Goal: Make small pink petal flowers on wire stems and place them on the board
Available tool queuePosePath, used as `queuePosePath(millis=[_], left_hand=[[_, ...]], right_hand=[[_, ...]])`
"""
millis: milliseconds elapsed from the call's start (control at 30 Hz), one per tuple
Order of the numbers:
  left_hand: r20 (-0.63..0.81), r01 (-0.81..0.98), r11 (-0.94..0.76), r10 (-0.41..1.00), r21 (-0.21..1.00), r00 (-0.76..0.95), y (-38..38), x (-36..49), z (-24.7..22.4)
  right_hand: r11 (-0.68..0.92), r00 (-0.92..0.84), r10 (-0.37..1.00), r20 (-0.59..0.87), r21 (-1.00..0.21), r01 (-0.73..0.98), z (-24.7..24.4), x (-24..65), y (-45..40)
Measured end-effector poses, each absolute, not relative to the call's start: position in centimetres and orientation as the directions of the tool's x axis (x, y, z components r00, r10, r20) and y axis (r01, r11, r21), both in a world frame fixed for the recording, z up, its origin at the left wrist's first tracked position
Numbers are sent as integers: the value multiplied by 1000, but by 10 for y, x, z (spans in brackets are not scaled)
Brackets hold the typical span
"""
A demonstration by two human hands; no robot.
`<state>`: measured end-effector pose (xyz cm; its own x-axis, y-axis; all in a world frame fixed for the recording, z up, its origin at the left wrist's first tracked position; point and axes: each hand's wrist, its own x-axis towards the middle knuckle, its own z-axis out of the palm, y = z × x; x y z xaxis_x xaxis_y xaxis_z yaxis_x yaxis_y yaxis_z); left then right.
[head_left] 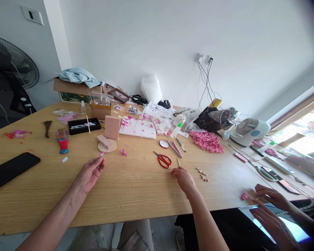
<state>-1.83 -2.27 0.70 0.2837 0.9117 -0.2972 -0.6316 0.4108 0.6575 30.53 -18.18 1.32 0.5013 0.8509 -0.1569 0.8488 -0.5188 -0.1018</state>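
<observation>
My left hand (91, 173) is held above the table, thumb and fingers pinched on a small pink flower piece (101, 153). Just beyond it lie a round wooden disc (110, 146) with a small wooden block on it, an upright wooden block (112, 127) and a pink flower piece on a thin wire (124, 152). My right hand (185, 179) rests low on the table with fingers closed at some tiny thin pieces (170, 171); what they grip is too small to make out. Red-handled scissors (164, 160) lie in front of it, and small pale pieces (201, 171) to its right.
Behind stand a black tray (80, 128), a white pad (138, 132) with pink flowers and a glue bottle (176, 130). Tweezers (174, 149) and a pink petal heap (207, 141) are toward the right. A co-worker's hands (273, 198) handle a pink piece at right. A phone (12, 170) lies left.
</observation>
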Motion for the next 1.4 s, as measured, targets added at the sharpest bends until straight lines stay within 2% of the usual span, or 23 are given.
queuePosePath(millis=[233,333,400,467,567,667,767,867,1033,1200,1300,1400], left_hand=[[-293,-637,398,917,660,269,-21,-21,7],[-264,-618,428,901,659,343,-28,-16,10],[-253,-602,462,880,651,402,-36,-10,13],[-223,-578,490,853,652,472,-43,-3,18],[-205,-533,525,812,663,546,-54,8,26],[-169,-507,534,783,677,599,-62,14,31],[-119,-475,515,757,713,643,-65,16,32],[-102,-460,495,755,737,648,-67,17,32],[-157,-474,525,770,707,618,-66,19,29],[-159,-542,521,801,660,577,-59,15,26],[-171,-566,493,833,661,526,-56,12,26],[-164,-555,466,847,689,506,-61,15,30]], right_hand=[[-575,563,816,-130,-83,814,20,311,-190],[-527,534,845,21,-132,839,39,292,-187],[-424,468,871,151,-252,870,54,266,-182],[-291,427,880,209,-473,831,66,230,-172],[-58,262,954,149,-763,644,67,177,-154],[-28,216,973,77,-895,445,54,146,-137],[-44,189,982,2,-971,236,41,139,-129],[-84,174,983,-54,-982,169,38,143,-130],[-60,249,968,13,-957,283,46,153,-136],[-99,318,948,12,-938,333,48,167,-139],[-137,393,917,65,-875,465,49,174,-141],[-149,419,887,194,-738,658,52,174,-143]])
